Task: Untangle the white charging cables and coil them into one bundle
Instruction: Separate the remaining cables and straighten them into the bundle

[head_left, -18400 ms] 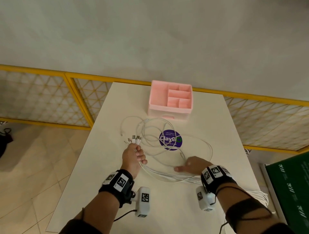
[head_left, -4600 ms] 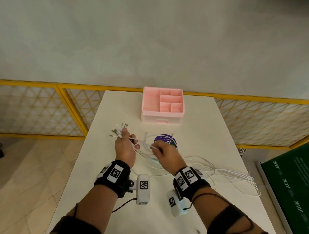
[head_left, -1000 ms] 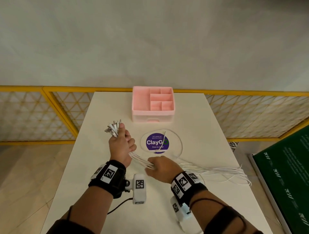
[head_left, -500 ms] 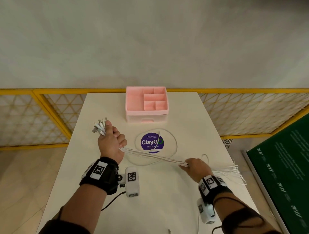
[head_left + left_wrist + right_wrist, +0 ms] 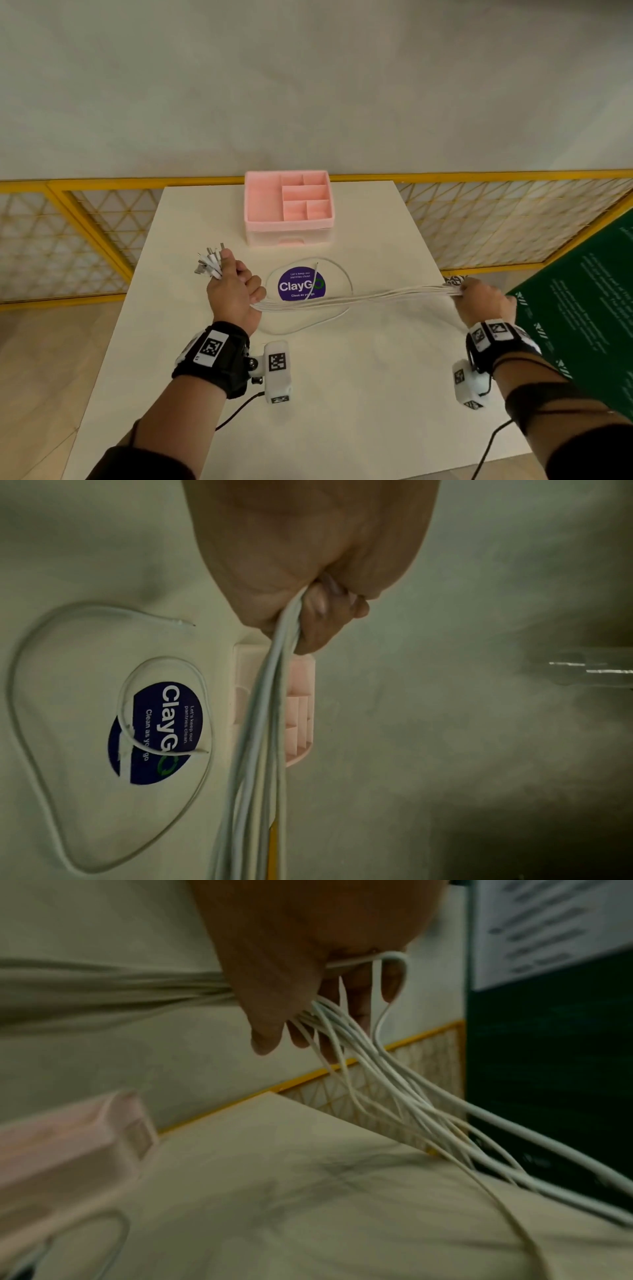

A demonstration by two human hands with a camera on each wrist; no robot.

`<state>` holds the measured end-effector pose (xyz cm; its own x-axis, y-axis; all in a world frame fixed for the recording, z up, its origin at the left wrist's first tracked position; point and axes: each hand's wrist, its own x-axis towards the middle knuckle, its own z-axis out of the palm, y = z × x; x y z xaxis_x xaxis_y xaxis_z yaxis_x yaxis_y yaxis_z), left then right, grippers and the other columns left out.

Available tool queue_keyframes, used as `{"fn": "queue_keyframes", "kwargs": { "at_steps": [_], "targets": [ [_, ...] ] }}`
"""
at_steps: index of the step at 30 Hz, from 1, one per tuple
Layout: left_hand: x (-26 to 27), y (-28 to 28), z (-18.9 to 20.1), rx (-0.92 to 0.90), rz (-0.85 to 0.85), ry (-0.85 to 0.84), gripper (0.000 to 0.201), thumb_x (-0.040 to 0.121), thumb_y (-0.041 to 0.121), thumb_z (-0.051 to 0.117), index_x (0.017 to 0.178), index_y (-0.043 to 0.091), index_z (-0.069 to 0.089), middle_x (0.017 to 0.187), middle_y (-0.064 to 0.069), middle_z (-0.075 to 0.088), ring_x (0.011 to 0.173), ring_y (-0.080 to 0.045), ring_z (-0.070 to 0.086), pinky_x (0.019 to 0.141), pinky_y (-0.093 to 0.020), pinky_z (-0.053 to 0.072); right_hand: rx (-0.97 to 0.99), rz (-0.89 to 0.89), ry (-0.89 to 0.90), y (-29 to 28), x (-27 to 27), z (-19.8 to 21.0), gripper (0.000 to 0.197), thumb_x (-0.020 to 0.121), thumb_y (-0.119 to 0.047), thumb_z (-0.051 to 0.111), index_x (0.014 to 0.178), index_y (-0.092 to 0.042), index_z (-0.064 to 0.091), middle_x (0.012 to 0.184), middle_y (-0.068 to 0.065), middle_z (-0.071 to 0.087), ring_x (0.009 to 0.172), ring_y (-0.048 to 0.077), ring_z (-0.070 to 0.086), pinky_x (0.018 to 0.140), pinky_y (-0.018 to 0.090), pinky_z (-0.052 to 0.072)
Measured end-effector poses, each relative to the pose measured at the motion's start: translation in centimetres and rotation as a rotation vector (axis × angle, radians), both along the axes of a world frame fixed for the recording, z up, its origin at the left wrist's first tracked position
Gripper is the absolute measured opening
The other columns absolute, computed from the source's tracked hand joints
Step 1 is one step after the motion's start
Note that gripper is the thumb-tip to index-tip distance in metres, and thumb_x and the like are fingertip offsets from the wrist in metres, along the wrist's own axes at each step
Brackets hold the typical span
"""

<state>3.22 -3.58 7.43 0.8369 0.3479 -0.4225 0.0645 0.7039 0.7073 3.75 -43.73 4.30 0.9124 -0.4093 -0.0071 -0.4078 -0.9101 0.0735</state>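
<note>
Several white charging cables (image 5: 356,298) stretch taut above the table between my two hands. My left hand (image 5: 233,291) grips one end of the bunch in a fist, with the connector plugs (image 5: 209,264) fanning out above the thumb. My right hand (image 5: 481,301), over the table's right edge, grips the same cables (image 5: 342,1020); their loose ends trail down past the edge. In the left wrist view the cables (image 5: 270,710) run out of my curled fingers (image 5: 325,607). One more white cable (image 5: 337,274) lies loose in a loop on the table.
A pink compartment organizer (image 5: 288,209) stands at the back of the white table (image 5: 359,394). A purple ClayGo sticker (image 5: 301,285) sits inside the loose cable loop. Yellow mesh fencing (image 5: 496,219) runs behind, and a dark green board (image 5: 589,308) stands off the right edge.
My right hand has slid rightward along the cables, from beside the left hand to past the table's right edge, pulling them straight. The left hand stays raised with the plugs.
</note>
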Motion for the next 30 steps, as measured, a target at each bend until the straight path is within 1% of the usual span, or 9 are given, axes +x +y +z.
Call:
{"fn": "queue_keyframes", "kwargs": {
  "at_steps": [6,9,11,14,16,19,22,27,30],
  "targets": [
    [0.7,2.6,0.2,0.001,0.087,-0.011,0.046,0.099,0.052,0.052,0.066,0.021,0.044,0.054,0.008,0.029,0.039,-0.008,0.021,0.034,-0.019,0.02,0.131,0.015,0.118,-2.2,-1.7,-1.1,0.03,0.097,-0.047,0.053,0.092,-0.021,0.067,0.075,0.002,0.065,0.071,0.023,0.065,0.068,0.034,0.058],
    [0.8,3.8,0.2,0.006,0.125,-0.003,0.048,0.099,0.053,0.052,0.065,0.02,0.043,0.054,0.007,0.027,0.04,-0.009,0.02,0.036,-0.02,0.018,0.172,-0.096,0.144,-3.8,-2.9,-1.8,0.023,0.099,-0.029,0.05,0.094,-0.014,0.067,0.073,0.004,0.059,0.07,0.026,0.059,0.071,0.036,0.055],
    [0.7,3.8,0.1,0.009,0.122,0.001,0.048,0.098,0.053,0.052,0.065,0.02,0.043,0.054,0.008,0.028,0.041,-0.009,0.02,0.036,-0.02,0.018,0.175,-0.172,0.094,-4.8,-2.8,-1.4,0.023,0.1,-0.021,0.044,0.102,-0.01,0.065,0.072,0.007,0.054,0.065,0.025,0.055,0.066,0.034,0.051],
    [0.4,2.9,-0.2,0.006,0.09,0.004,0.046,0.099,0.052,0.052,0.067,0.02,0.043,0.053,0.008,0.029,0.039,-0.008,0.021,0.035,-0.02,0.019,0.22,-0.2,-0.109,-5.5,-1.9,0.8,0.038,0.103,-0.035,0.042,0.095,-0.005,0.064,0.068,0.01,0.056,0.057,0.024,0.052,0.061,0.031,0.045],
    [0.3,2.6,-0.3,-0.003,0.086,0.004,0.046,0.099,0.052,0.051,0.067,0.02,0.044,0.053,0.008,0.029,0.039,-0.008,0.022,0.034,-0.019,0.019,0.274,-0.2,-0.198,-5.4,-1.4,1.7,0.05,0.103,-0.045,0.039,0.091,-0.004,0.065,0.069,0.011,0.057,0.061,0.027,0.052,0.063,0.032,0.043],
    [0.4,2.9,-0.3,-0.01,0.093,0.007,0.047,0.099,0.053,0.051,0.067,0.02,0.043,0.053,0.008,0.028,0.038,-0.008,0.021,0.034,-0.019,0.019,0.185,-0.199,-0.128,-5.3,-2.1,0.0,0.051,0.102,-0.049,0.036,0.1,-0.007,0.066,0.078,0.011,0.057,0.069,0.027,0.051,0.07,0.037,0.047],
    [0.2,3.3,-0.3,-0.001,0.1,0.006,0.046,0.099,0.053,0.051,0.068,0.02,0.043,0.053,0.008,0.027,0.038,-0.008,0.021,0.035,-0.018,0.018,0.129,-0.24,0.085,-4.6,-3.6,-4.1,0.033,0.103,-0.035,0.039,0.115,-0.013,0.059,0.11,0.015,0.053,0.104,0.037,0.048,0.084,0.044,0.045],
    [-0.2,3.4,-0.6,0.033,0.113,0.009,0.046,0.1,0.052,0.051,0.068,0.019,0.044,0.052,0.008,0.029,0.038,-0.008,0.021,0.035,-0.018,0.018,0.465,-0.338,0.153,-3.8,-5.8,-9.4,0.023,0.101,-0.014,0.042,0.116,0.002,0.049,0.124,0.031,0.053,0.115,0.046,0.054,0.098,0.048,0.042],
    [-0.2,3.7,-0.7,0.04,0.118,0.01,0.046,0.099,0.053,0.05,0.068,0.02,0.044,0.053,0.008,0.028,0.038,-0.008,0.021,0.035,-0.019,0.019,0.43,-0.387,0.299,-3.3,-6.0,-9.6,0.061,0.089,-0.038,0.066,0.134,-0.006,0.039,0.137,0.025,0.044,0.123,0.044,0.049,0.103,0.048,0.043]
  ]
}}
